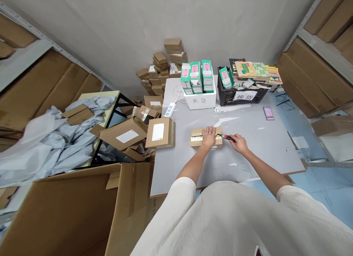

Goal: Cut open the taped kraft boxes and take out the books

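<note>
A storeroom lined with shelves of flattened cardboard, a grey table (248, 153) at its centre: my left hand (209, 136) lies flat, fingers spread, on top of a small cardboard parcel (197, 137) sealed with shiny tape, which sits near the middle of the table. My right hand (239, 143) is closed around a red-and-black box cutter (227, 138), its tip touching the parcel's right end. Behind, against the wall, a white foam box (200, 100) carries green-and-pink product boxes (196, 73), beside a black crate (237, 96) stacked with books. More labelled cardboard boxes (160, 132) crowd the table's left edge, and a white power strip (170, 109) lies just beyond them.
</note>
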`<state>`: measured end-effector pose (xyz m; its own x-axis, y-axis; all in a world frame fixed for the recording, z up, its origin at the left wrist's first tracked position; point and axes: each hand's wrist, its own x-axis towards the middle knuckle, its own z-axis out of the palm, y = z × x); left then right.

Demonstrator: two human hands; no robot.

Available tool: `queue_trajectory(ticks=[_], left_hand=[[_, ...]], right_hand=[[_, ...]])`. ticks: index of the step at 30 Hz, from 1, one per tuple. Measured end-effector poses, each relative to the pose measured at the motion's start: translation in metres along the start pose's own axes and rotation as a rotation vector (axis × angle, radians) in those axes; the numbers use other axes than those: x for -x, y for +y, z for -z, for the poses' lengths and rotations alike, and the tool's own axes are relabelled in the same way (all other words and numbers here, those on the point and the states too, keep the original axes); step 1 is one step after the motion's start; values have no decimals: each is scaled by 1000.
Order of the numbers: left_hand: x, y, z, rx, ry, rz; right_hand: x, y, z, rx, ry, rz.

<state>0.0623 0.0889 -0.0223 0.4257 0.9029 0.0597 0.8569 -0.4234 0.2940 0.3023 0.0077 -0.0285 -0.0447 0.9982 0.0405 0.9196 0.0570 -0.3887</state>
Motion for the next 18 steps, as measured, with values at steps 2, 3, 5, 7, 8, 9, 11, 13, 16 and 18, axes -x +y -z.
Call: queue_trajectory(ticks=[2, 3, 5, 7, 8, 9, 11, 13, 16, 18], left_hand=[[1, 1, -1, -5, 1, -2], [1, 1, -1, -10, 2, -2], [3, 2, -2, -20, 7, -3], [4, 2, -2, -22, 14, -5], [5, 2, -2, -21, 19, -2], [5, 1, -2, -17, 23, 2], [6, -1, -1, -6, 25, 5], [8, -3, -1, 6, 12, -7], [10, -5, -2, 7, -6, -16], [12, -4, -5, 0, -8, -1]], right_hand=[[2, 3, 0, 3, 6, -4], [3, 5, 0, 2, 5, -2], [4, 8, 0, -4, -1, 7], [4, 11, 1, -14, -7, 13], [4, 13, 1, -21, -6, 12], [4, 15, 2, -31, 4, 3], [4, 22, 5, -49, 48, -32], [2, 32, 9, -51, 88, -68], [-4, 47, 14, -43, 81, -86], [-7, 57, 14, -67, 76, -131]])
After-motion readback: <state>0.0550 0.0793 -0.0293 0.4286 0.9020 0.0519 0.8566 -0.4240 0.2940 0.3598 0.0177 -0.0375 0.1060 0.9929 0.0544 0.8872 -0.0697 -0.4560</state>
